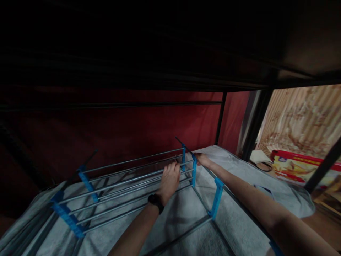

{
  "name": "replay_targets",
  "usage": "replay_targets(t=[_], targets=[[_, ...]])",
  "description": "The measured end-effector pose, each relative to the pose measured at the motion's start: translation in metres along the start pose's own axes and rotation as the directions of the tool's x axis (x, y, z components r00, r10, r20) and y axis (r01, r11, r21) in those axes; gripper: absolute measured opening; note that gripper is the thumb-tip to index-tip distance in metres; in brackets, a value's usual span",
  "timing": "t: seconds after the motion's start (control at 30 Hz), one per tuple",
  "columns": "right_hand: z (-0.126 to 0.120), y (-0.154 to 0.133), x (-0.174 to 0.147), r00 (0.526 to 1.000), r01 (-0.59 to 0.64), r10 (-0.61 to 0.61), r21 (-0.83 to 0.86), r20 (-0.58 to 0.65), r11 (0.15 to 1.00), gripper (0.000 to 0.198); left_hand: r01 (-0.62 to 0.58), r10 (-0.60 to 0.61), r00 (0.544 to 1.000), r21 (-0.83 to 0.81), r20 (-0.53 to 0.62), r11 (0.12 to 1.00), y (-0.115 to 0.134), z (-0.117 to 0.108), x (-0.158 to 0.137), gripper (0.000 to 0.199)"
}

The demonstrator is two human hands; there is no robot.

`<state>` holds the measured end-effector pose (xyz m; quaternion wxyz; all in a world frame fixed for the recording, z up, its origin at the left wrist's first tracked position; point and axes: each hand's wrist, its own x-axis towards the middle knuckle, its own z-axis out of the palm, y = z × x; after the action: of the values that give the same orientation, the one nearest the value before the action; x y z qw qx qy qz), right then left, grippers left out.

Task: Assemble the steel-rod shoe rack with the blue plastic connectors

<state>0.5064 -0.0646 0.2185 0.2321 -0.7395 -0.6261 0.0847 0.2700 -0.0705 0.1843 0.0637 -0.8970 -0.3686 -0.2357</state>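
Observation:
A rack (128, 193) of grey metal tubes joined by blue plastic connectors lies on a pale fleecy blanket. My left hand (169, 177), with a black watch (156, 203) on the wrist, is closed over the rack's tubes near their right end. At the right-hand corner my right hand (202, 159) is closed on the rack beside an upright blue connector (194, 172); its fingertips are partly hidden. Another blue connector (217, 197) stands nearer to me on a long dark pole that passes beside my right forearm. More blue connectors (69, 218) hold the tubes' left ends.
A dark bunk overhead (170, 46) hangs low above the blanket (234, 213). Its black posts (258, 124) stand at the right. Red cloth (133, 131) covers the back. Beyond the bed's right edge lies a red and yellow printed box (298, 167).

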Motion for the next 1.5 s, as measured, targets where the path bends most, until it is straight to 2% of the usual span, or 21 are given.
replay_targets(t=[0.07, 0.23, 0.37, 0.47, 0.73, 1.0, 1.27, 1.5], targets=[[0.004, 0.002, 0.005, 0.999, 0.032, -0.032, -0.111, 0.007, 0.993, 0.026, -0.007, 0.008, 0.999, -0.017, 0.036, 1.000, 0.009, 0.009, 0.019, 0.037], [0.009, 0.011, 0.008, 0.990, 0.137, -0.124, -0.329, 0.060, 0.934, 0.041, -0.024, 0.028, 0.994, -0.037, 0.106, 0.999, 0.022, 0.029, 0.055, 0.030], [0.011, 0.016, 0.009, 0.980, 0.199, -0.182, -0.418, 0.081, 0.886, 0.044, 0.005, 0.009, 0.981, -0.070, 0.194, 0.998, 0.023, 0.036, 0.069, 0.027], [0.012, 0.017, 0.010, 0.974, 0.225, -0.207, -0.450, 0.090, 0.864, 0.043, 0.028, -0.007, 0.975, -0.094, 0.221, 0.995, 0.022, 0.037, 0.073, 0.028], [0.011, 0.017, 0.012, 0.968, 0.251, -0.230, -0.464, 0.103, 0.849, 0.036, -0.012, 0.039, 0.974, -0.120, 0.221, 0.993, 0.018, 0.037, 0.076, 0.031], [0.016, 0.017, 0.010, 0.981, 0.192, -0.178, -0.426, 0.071, 0.884, 0.035, -0.004, 0.038, 0.966, -0.130, 0.257, 0.992, 0.020, 0.023, 0.079, 0.030], [0.015, 0.016, 0.010, 0.988, 0.154, -0.135, -0.384, 0.077, 0.910, 0.036, -0.036, 0.054, 0.965, -0.072, 0.256, 0.997, 0.022, 0.027, 0.075, 0.038], [0.014, 0.015, 0.011, 0.992, 0.125, -0.110, -0.358, 0.062, 0.925, 0.033, 0.000, 0.023, 0.967, -0.092, 0.254, 0.996, 0.027, 0.027, 0.077, 0.040]])
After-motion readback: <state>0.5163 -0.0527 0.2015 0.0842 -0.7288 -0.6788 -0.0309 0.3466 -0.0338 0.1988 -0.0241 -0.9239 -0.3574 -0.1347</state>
